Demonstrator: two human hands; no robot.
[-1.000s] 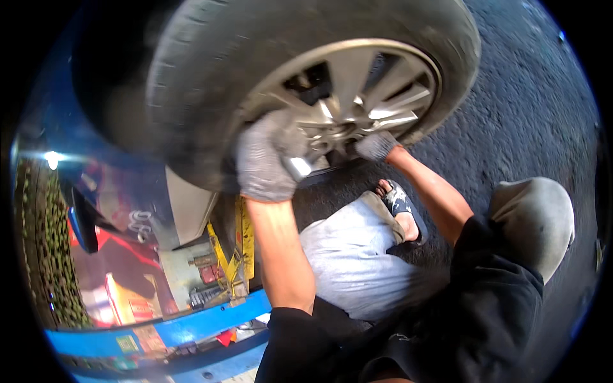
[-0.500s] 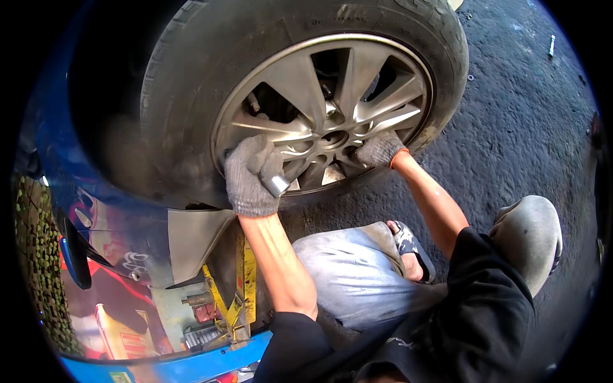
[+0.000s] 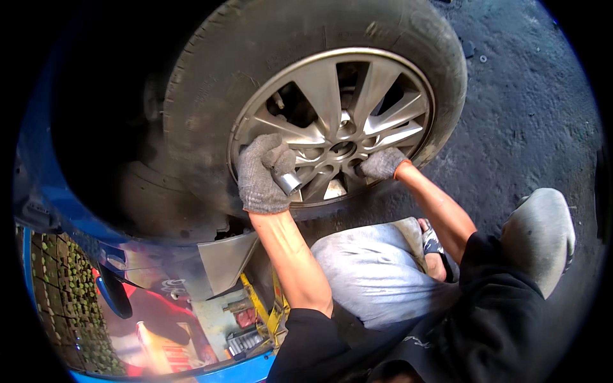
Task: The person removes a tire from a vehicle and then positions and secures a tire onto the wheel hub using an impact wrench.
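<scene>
A silver alloy wheel [image 3: 324, 96] with a black tire [image 3: 440, 70] sits in front of me at a blue car's wheel arch. My left hand [image 3: 260, 179], in a grey knit glove, rests against the lower left of the rim. Its fingers are curled around a short metal socket [image 3: 291, 185], whose round end points down and right. My right hand [image 3: 384, 163], gloved with an orange cuff, has its fingertips bunched at a lug hole to the lower right of the hub center [image 3: 343, 150]. Whatever those fingers hold is hidden.
A yellow metal stand [image 3: 276, 313] is at lower left, beside the car's grey mud flap [image 3: 225, 265]. Past it are a blue-edged display panel [image 3: 236, 369] and a tiled strip [image 3: 60, 287]. A small ring [image 3: 483, 59] lies on the dark, rough ground. My bent knees are under my arms.
The whole view has shifted, so the wheel appears farther right and slightly lower. My left hand keeps the socket at the rim; my right fingertips have shifted slightly around the lug hole.
</scene>
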